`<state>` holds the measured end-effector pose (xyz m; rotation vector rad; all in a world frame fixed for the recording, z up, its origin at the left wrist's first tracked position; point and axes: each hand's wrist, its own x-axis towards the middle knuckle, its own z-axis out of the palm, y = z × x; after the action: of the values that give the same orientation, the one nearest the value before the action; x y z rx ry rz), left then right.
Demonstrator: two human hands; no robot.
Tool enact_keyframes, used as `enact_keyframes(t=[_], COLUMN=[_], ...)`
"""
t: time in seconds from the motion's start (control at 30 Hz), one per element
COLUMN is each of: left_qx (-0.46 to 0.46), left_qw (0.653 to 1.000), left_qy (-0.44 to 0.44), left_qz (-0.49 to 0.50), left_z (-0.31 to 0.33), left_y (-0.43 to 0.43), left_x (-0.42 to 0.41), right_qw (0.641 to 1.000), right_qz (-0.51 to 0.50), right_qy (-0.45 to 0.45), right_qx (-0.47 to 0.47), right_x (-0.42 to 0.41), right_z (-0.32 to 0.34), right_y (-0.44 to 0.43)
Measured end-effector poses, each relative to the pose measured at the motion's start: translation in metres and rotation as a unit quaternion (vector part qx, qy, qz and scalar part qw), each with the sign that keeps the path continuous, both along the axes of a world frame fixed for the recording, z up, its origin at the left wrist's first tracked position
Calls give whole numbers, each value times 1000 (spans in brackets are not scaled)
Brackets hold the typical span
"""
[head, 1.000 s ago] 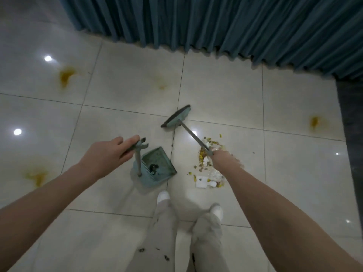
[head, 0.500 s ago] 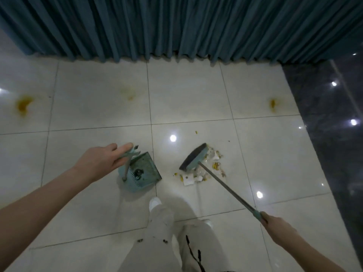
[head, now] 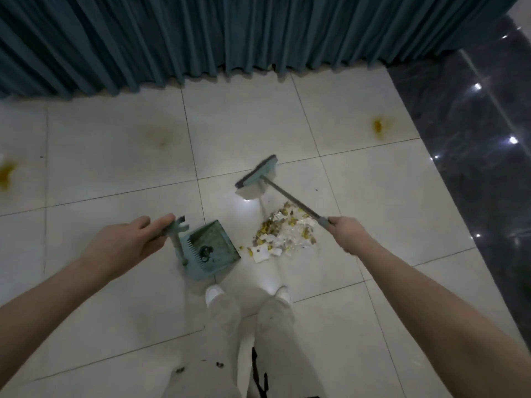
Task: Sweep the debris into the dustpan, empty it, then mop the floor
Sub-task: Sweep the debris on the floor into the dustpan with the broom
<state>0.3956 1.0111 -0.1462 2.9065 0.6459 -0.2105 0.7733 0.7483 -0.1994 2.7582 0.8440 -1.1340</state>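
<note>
A teal dustpan (head: 215, 245) stands on the white floor tiles just in front of my feet, with some dark bits inside it. My left hand (head: 126, 246) grips the top of its upright handle (head: 175, 236). To its right lies a pile of debris (head: 283, 234), white scraps and yellow bits. My right hand (head: 349, 234) is shut on the grey shaft of the broom (head: 293, 203). The broom head (head: 256, 176) is beyond the pile, on its far side, bristles toward me.
A dark blue curtain (head: 201, 35) hangs along the far edge of the floor. Yellow stains (head: 377, 128) mark tiles at far right, at far left (head: 6, 173) and faintly at middle left (head: 162, 139). Dark glossy flooring (head: 474, 156) borders the right side. My shoes (head: 214, 293) stand behind the dustpan.
My right hand has come forward and up along the broom, and the broom head has lifted from the near side of the pile to beyond it. The dustpan stays in place.
</note>
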Motion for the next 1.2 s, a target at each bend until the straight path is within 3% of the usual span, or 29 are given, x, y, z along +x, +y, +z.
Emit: enact_keyframes(t=[0.2,0.47,0.9,1.2], left_qx=[3,28,-13,-31], left_qw=[999,998,1000,998], left_qy=[27,9,-22,-14], left_qz=[40,56,11,-54], left_z=[-6,-10,-14,-12], left_y=[-40,-40,-14,-9], left_x=[18,38,5,-21], right_qw=[999,999,986,975], right_qz=[-25,-32,-133,-222], right_qy=[21,35,41,20], right_qx=[-26,-22,-87,3], right_x=[22,-10,-226,-203], right_z=[-64,-87,-36,7], right_y=[65,-34,-171,-149])
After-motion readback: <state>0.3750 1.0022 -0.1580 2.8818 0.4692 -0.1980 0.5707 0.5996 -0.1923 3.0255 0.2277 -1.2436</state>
